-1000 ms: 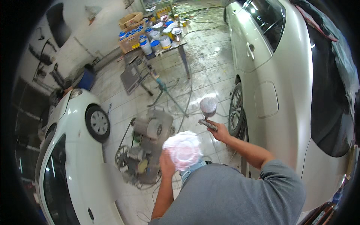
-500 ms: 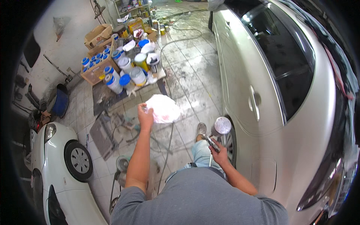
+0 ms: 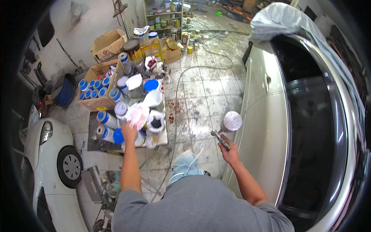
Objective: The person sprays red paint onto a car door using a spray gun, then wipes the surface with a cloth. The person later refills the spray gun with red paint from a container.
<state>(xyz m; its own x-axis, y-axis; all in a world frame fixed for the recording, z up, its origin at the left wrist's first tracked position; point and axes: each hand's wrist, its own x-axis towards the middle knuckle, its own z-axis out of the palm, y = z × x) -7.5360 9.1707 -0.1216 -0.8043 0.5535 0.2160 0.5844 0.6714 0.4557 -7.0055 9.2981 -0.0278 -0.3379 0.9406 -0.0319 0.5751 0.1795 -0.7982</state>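
My right hand (image 3: 230, 152) grips a paint spray gun (image 3: 221, 140) by its handle. A round, speckled whitish cup (image 3: 232, 121) sits on top of the gun, held out over the floor beside the car. Over the crowded low table, my left hand (image 3: 129, 132) pinches the near edge of a white, pink-stained cloth (image 3: 138, 115). The cloth lies across the containers there. Close to that hand are a blue-lidded can (image 3: 118, 136) and a white-rimmed tub with dark contents (image 3: 155, 121).
A pale car (image 3: 266, 116) runs along my right, a grey cover (image 3: 276, 19) over its far end. Blue-capped bottles fill a cardboard box (image 3: 102, 103). A white car (image 3: 54, 135) stands at left. An air hose (image 3: 178, 100) snakes over the stained tile floor.
I have moved forward along the pale car, to the table. My left hand has carried the white cloth from over the floor onto the containers. The right hand still holds the spray gun.
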